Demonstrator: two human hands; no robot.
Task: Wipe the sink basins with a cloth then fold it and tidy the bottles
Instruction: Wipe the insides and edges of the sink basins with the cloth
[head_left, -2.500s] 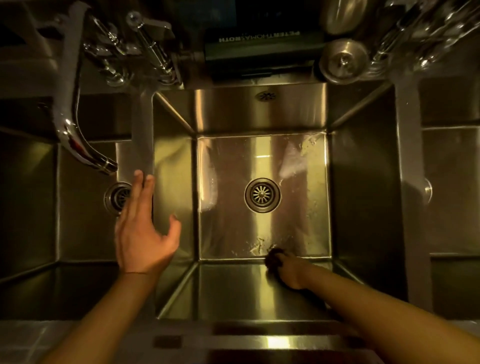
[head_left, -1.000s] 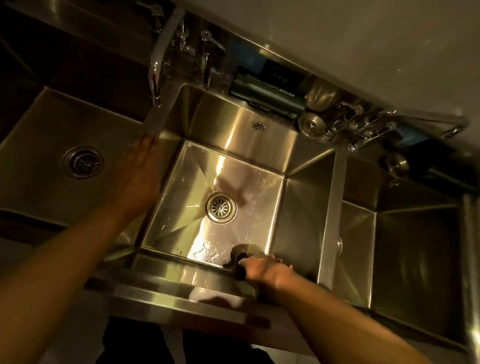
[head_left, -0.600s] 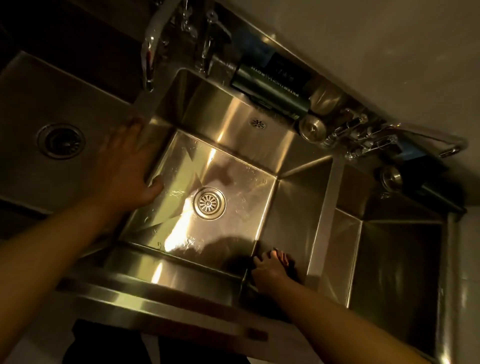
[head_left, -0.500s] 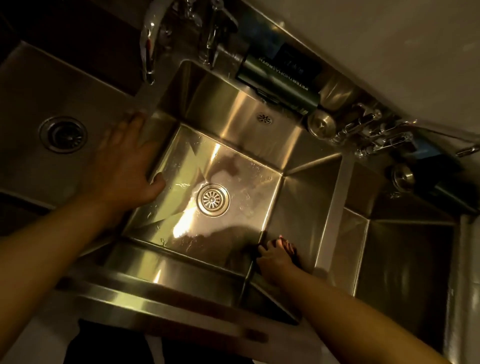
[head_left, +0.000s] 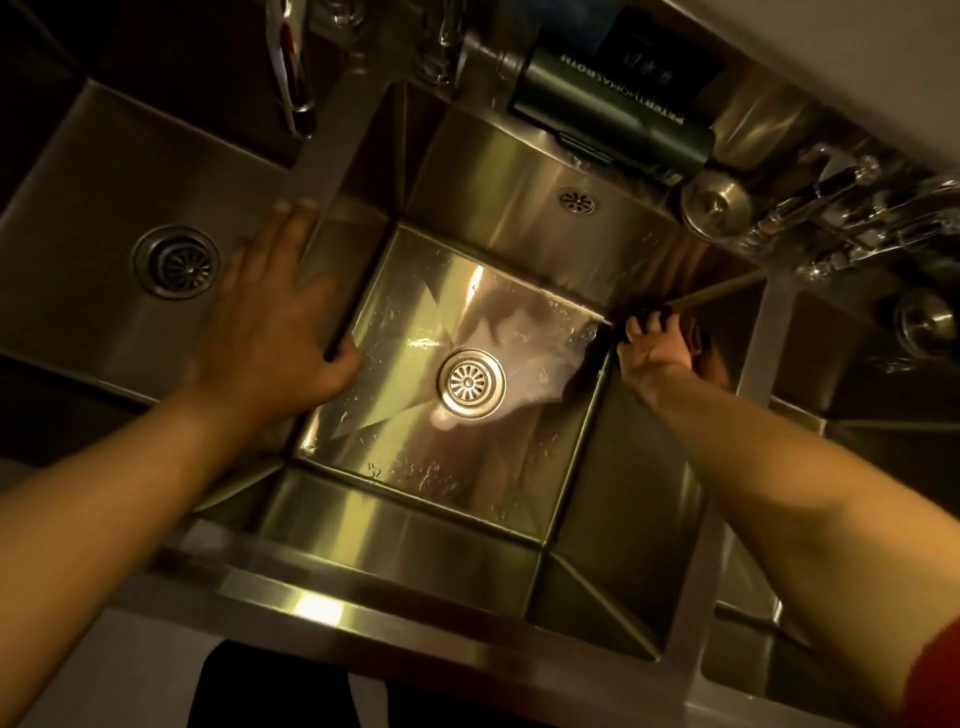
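Stainless steel fills our view: a counter (head_left: 363, 618) with sink basins side by side under dim yellow light. On the left we see the left basin (head_left: 93, 291) with its round drain (head_left: 176, 261), and a faucet spout (head_left: 291, 62) hanging above its far edge. Our left hand (head_left: 275, 338) lies flat with fingers spread wide on the divider (head_left: 332, 176) between that basin and the middle basin (head_left: 519, 171), thumb hooked over the inner edge. At the middle basin's wet floor sits a second drain (head_left: 471, 383), with an overflow grate (head_left: 575, 201) on the back wall. Behind it a dark green bottle (head_left: 608, 114) lies on the back ledge. Our right hand (head_left: 652, 353) curls its fingers around a dark cloth (head_left: 641, 312), pressing it into the far right corner of the middle basin; the cloth is hard to make out in shadow. Beyond, a round metal plug (head_left: 717, 205) rests on the ledge.
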